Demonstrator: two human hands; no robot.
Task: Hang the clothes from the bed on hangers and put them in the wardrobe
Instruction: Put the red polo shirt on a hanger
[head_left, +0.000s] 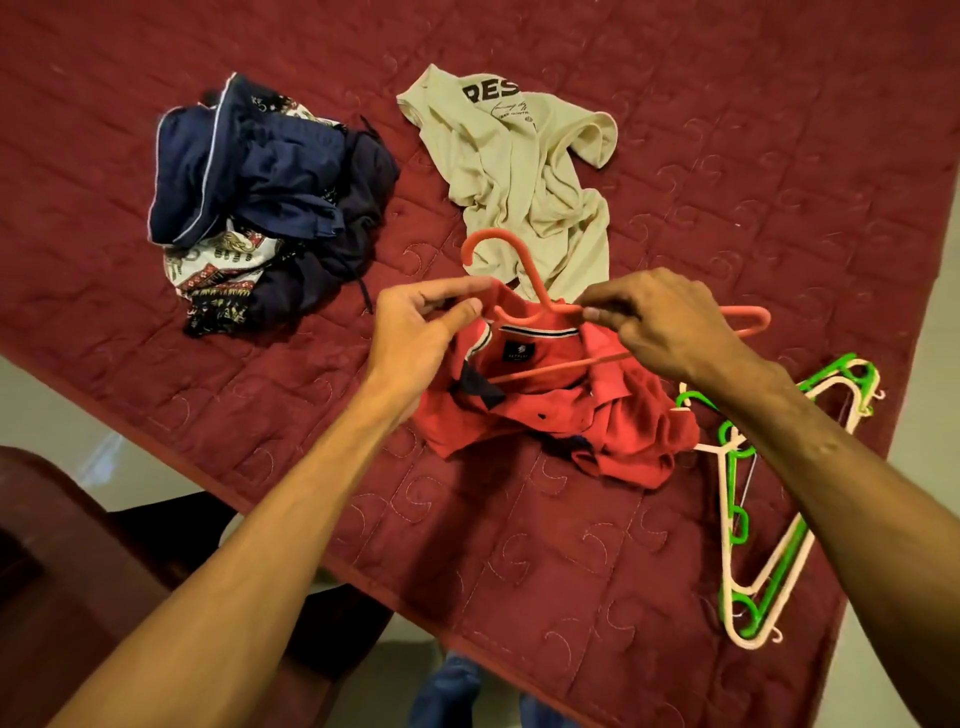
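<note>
We're threading the coral hanger (613, 332) into the red polo shirt (561, 415): left hand (415, 332) pinching its collar, right hand (660, 322) pinching the hanger; next, seating the far shoulder.

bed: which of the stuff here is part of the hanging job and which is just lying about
Part of the job: coral hanger, pinched by the right hand; red polo shirt, its collar at the left hand; beige t-shirt; navy and patterned pile; green and white hangers.
Just there: maroon quilt; dark wooden furniture at the lower left.
</note>
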